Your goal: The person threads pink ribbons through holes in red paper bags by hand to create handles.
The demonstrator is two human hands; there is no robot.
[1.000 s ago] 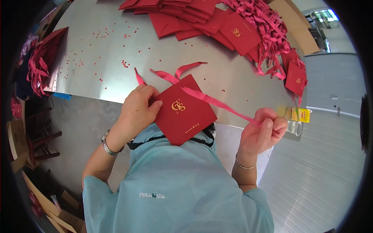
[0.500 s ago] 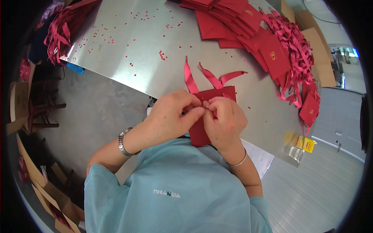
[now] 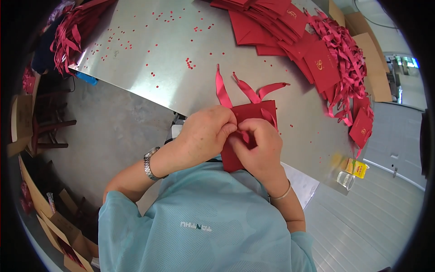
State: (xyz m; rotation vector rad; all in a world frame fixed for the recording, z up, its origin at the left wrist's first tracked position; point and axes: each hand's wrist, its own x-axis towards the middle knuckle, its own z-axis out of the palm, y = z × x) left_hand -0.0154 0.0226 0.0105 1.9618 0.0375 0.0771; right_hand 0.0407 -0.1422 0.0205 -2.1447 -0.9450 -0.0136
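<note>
A small dark-red paper bag [image 3: 232, 158] lies flat at the table's near edge, against my body. My left hand [image 3: 206, 132] is over its left side, thumb and forefinger pinched together. My right hand [image 3: 260, 148] is closed over the bag's right side. Between their fingertips is a pink-red ribbon [image 3: 245, 135], mostly covered by the fingers. Another stretch of ribbon [image 3: 269, 118] lies on the bag beside my right hand. Past the bag's far edge, loose ribbon ends [image 3: 221, 90] with dark tips spread over the table.
The metal table [image 3: 181, 86] carries scattered red paper dots. Red bags [image 3: 321, 65] overlap at the far right beside heaped ribbons [image 3: 340, 45]. More ribboned bags [image 3: 68, 41] hang over the far-left corner. A glass [image 3: 346, 180] and yellow packet [image 3: 356, 168] stand near the right edge.
My right hand has turned and shifted slightly down and left, its thumb now showing. The left fingers have drawn back a little from the bag's middle. More ribbon shows on the bag.
</note>
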